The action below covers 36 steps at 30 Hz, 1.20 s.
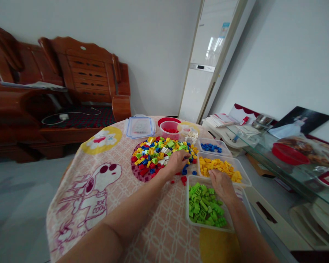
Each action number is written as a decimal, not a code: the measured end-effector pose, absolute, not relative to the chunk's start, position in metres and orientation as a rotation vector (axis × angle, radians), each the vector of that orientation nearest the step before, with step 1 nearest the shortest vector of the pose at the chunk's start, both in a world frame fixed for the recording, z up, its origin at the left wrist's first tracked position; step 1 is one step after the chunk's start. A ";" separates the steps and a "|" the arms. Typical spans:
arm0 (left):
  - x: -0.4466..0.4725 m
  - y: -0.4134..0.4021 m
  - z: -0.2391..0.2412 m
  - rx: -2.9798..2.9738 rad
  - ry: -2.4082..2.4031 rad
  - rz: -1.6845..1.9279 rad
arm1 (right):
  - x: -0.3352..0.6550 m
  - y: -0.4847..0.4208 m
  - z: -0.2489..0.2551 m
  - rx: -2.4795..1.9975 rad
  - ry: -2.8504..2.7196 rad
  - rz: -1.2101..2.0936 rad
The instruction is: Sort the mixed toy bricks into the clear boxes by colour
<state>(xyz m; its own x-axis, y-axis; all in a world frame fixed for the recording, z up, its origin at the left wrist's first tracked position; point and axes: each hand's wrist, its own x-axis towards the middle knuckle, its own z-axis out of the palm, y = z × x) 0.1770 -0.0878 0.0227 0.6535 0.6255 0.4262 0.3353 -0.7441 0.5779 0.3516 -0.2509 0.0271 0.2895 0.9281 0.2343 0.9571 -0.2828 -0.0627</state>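
A heap of mixed coloured bricks (159, 153) lies on a round table under a pink cartoon cloth (98, 190). My left hand (177, 160) rests at the heap's right edge, fingers curled down onto the bricks; what they hold is hidden. My right hand (221, 184) hovers over the near rim of the clear tub of yellow bricks (222, 166), just above the tub of green bricks (205, 208), fingers bent downward. A tub of blue bricks (211, 147) and a red bowl with red bricks (170, 128) stand behind.
A clear lid (140, 127) lies at the table's far edge. A wooden sofa (57, 91) stands at the left, a tall white air conditioner (205, 62) behind. A glass shelf unit (290, 160) with a red bowl and papers runs along the right.
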 end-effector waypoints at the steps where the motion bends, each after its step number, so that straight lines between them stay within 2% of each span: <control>1: 0.179 -0.091 0.021 2.493 0.744 0.809 | 0.352 -0.251 0.027 -2.363 -1.751 -0.220; 7: 0.184 -0.100 0.016 2.671 0.817 0.610 | 0.352 -0.251 0.027 -2.366 -1.753 -0.194; 22: 0.185 -0.104 0.027 2.219 0.706 0.954 | 0.352 -0.251 0.030 -2.382 -1.760 -0.195; 36: 0.202 -0.133 0.024 2.223 0.372 0.876 | 0.352 -0.250 0.028 -2.351 -1.738 -0.193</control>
